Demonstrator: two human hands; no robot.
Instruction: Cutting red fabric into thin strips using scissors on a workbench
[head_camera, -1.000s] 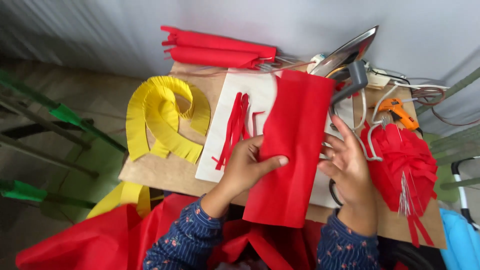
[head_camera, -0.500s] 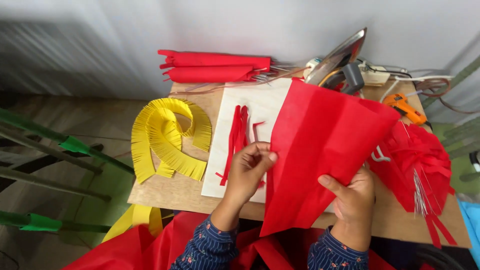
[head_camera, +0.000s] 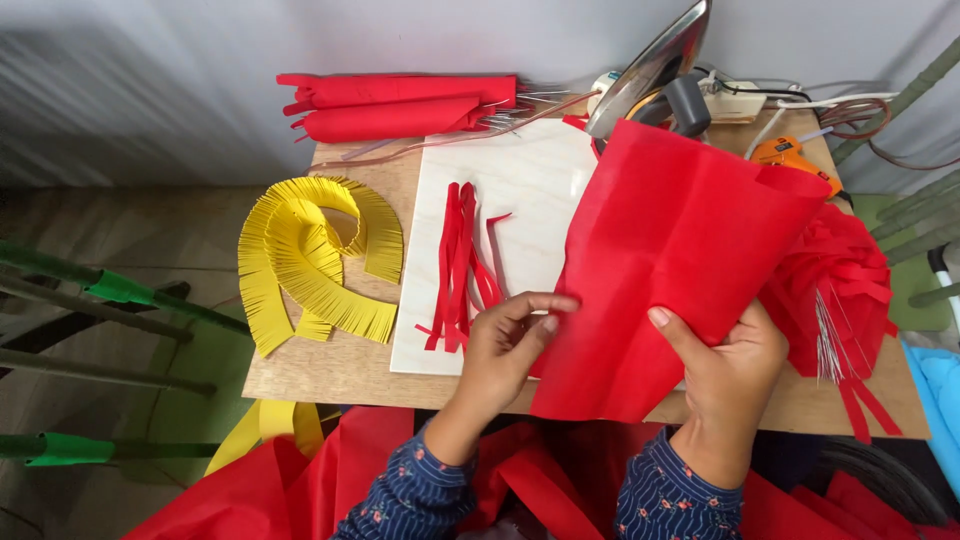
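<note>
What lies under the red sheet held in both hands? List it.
Under the red sheet the right part of the white board and the wooden table run out of sight. The clothes iron shows above its top edge. Anything else beneath is covered.

Bright, even daylight, soft shadows, sharp focus, slight wide-angle edge distortion.

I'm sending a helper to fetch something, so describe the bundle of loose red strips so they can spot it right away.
Find the small wooden table and the pale board lying on it. The red strips lie on the board's left half, beside the left hand. Unlike the curled yellow fringe left of them or the wide red sheet both hands hold, they are thin, straight and loose.
</note>
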